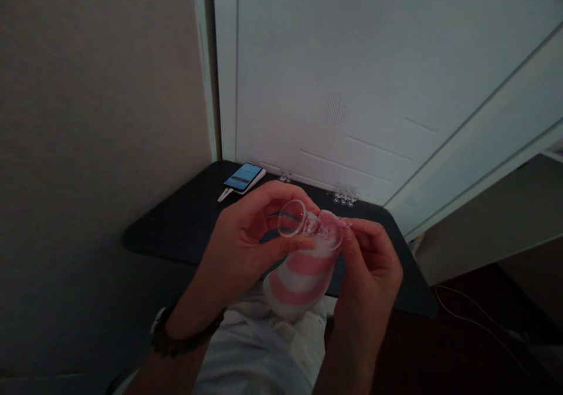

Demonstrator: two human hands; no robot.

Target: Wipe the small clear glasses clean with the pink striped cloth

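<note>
My left hand (pixel 259 231) pinches a clear piece (pixel 292 218) between thumb and fingers. It has a flared round cup at each end and a narrow neck, like a double suction cup. Close to its right-hand cup, the fingertips of my right hand (pixel 367 254) are closed on a thin pink edge; I cannot tell whether this belongs to the striped item. Below and behind the clear piece is a pink-and-white striped soft item (pixel 301 281), sock-like in shape, above my lap. Its upper end is partly hidden by my fingers and the clear cup.
On the dark table (pixel 176 225) a lit phone (pixel 243 176) lies on a white object, with a short white cable (pixel 225 194). Small clear pieces (pixel 345 197) are clustered at the back edge, others (pixel 285 176) further left. A pale panel (pixel 352 78) rises behind; a wall stands left.
</note>
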